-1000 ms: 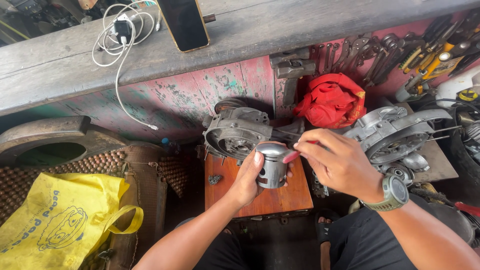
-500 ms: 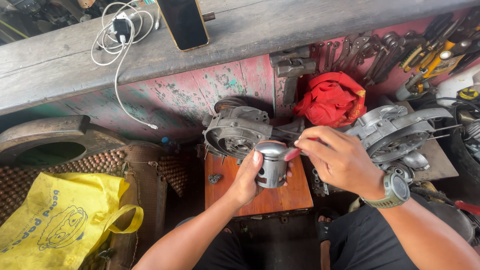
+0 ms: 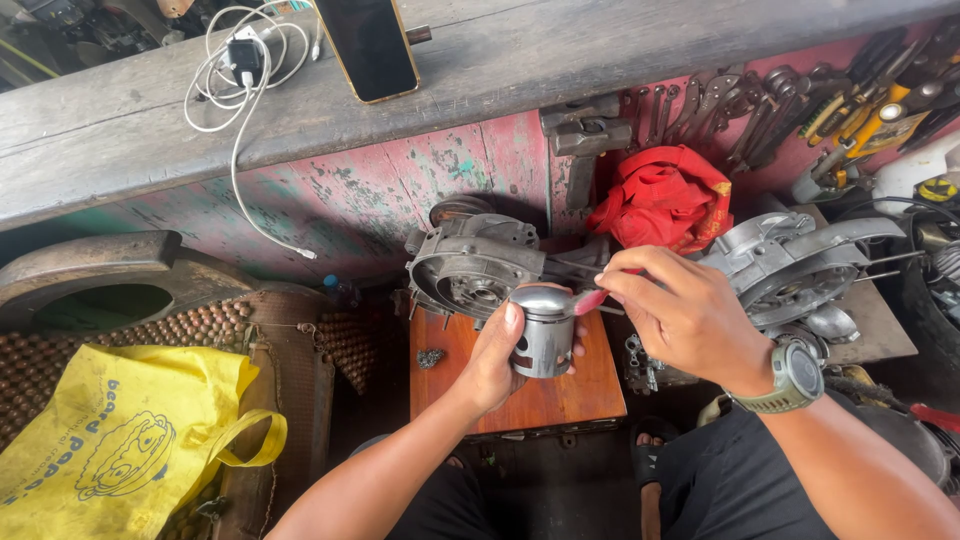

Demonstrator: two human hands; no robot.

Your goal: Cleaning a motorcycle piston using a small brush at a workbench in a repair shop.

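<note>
My left hand point(image 3: 497, 355) grips a grey metal piston point(image 3: 541, 335), held upright above a small wooden stool point(image 3: 590, 390). My right hand point(image 3: 685, 315), with a wristwatch on it, pinches a thin tool with a pink-red handle point(image 3: 590, 300) whose end rests on the piston's crown. Just behind the piston lies a grey engine crankcase half point(image 3: 470, 265). Another crankcase half point(image 3: 790, 265) lies to the right of my right hand.
A red cloth point(image 3: 665, 195) sits against the painted wall. Wrenches and pliers point(image 3: 800, 100) hang at upper right. A phone point(image 3: 370, 45) and white charger cable point(image 3: 240, 70) lie on the wooden ledge. A yellow bag point(image 3: 110, 440) sits at lower left.
Both hands stay on the piston; my right hand has shifted the tool slightly across the piston's top.
</note>
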